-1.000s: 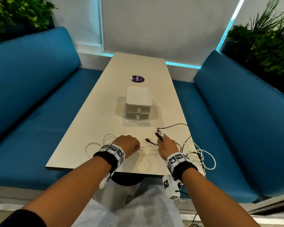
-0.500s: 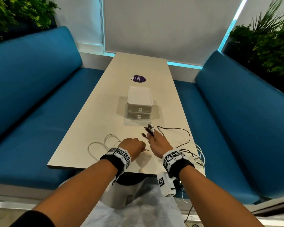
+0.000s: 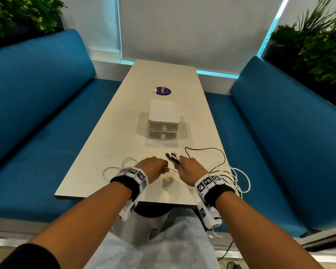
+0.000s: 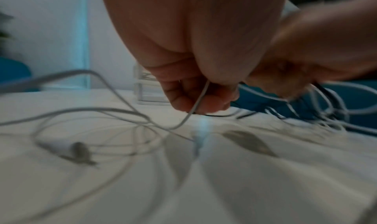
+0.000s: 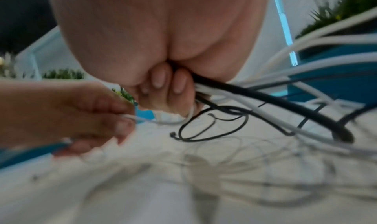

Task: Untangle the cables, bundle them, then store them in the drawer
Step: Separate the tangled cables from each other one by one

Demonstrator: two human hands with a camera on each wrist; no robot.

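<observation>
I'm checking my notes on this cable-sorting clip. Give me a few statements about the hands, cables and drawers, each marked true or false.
1. The right hand has its grip on several cables, black and white. True.
2. The left hand is empty. False: it pinches a thin white cable.
3. Both drawers of the drawer unit are closed. True.
4. The drawer unit sits on the blue seat. False: it stands on the table.

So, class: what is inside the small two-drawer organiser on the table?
Both drawers of the organiser are closed. In the left wrist view its clear side faintly shows something thin, possibly cable, but blur and the left hand prevent telling. The cables lie outside.
</observation>
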